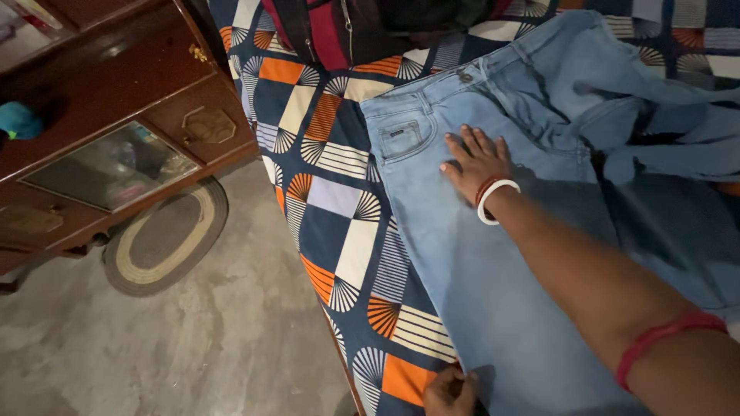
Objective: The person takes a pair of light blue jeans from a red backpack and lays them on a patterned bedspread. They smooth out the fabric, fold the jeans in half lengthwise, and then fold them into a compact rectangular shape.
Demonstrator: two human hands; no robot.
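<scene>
Nearest to me, at the bottom edge, my left hand (449,391) pinches the edge of the light blue jeans (470,270) low on the leg, its fingers closed on the cloth; I judge this keeps that side taut. The jeans lie flat across the bed, waistband toward the far end, on a patterned bedsheet (339,208) of navy, orange and white blocks.

Further up, my right hand (478,163) rests palm down with its fingers spread wide on the denim just beside the back pocket (402,139), holding nothing, only pressing; the flat palm looks set to pin the hip area in place. A white bangle (493,200) and a red thread sit at that wrist, and a second red band (667,337) circles the forearm.

Beyond the hand, more pale denim (640,115) is bunched in loose folds at the right. At the far end a dark red and black bag (324,27) stands on the bed with its zip shut; what it holds I cannot see.

On the left stands a wooden cabinet (116,100) with a glass door; blurred items lie behind the pane, too dim to name. An oval rug (166,239) lies beneath it on the grey floor (193,339).
</scene>
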